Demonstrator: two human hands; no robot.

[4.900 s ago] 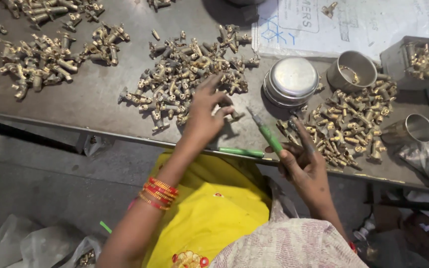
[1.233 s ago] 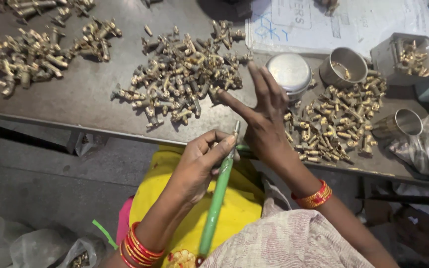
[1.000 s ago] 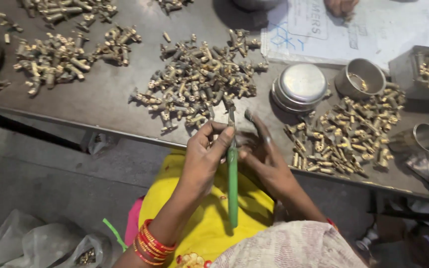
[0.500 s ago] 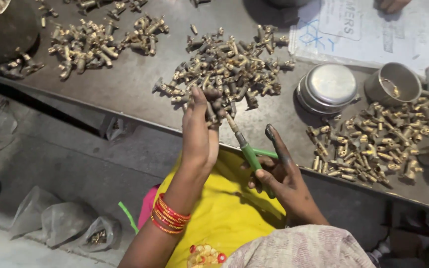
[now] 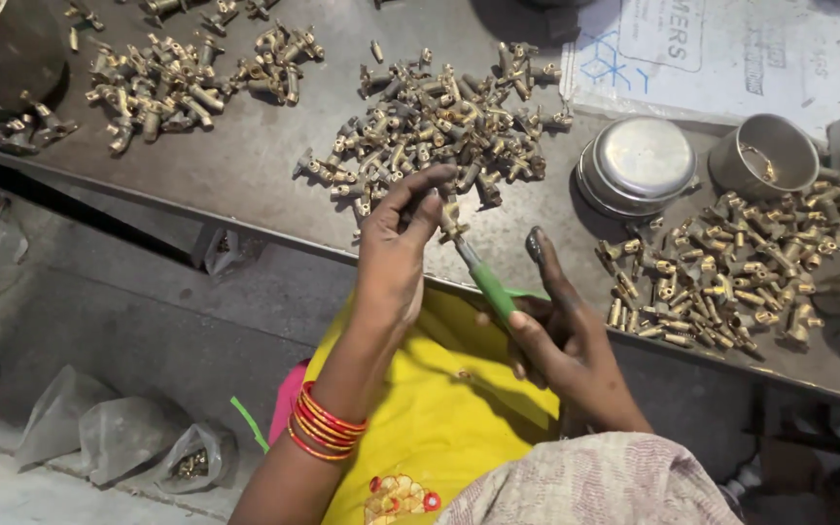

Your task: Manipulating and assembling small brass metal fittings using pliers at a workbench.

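**benchguy:** Grey metal table [image 5: 274, 185], brass everywhere. Left hand [image 5: 396, 258] pinching a small brass fitting [image 5: 452, 226] right at the near edge, fingers closed on it. Right hand [image 5: 551, 335] wrapped round a green-handled tool [image 5: 491, 290], tip meeting the fitting.

**tapfan:** Risky spot. Could slip off the edge onto the yellow lap [image 5: 439, 418] or floor if the tip skids. Could jab a fingertip too. Middle pile [image 5: 439, 131] just behind, easy to knock.
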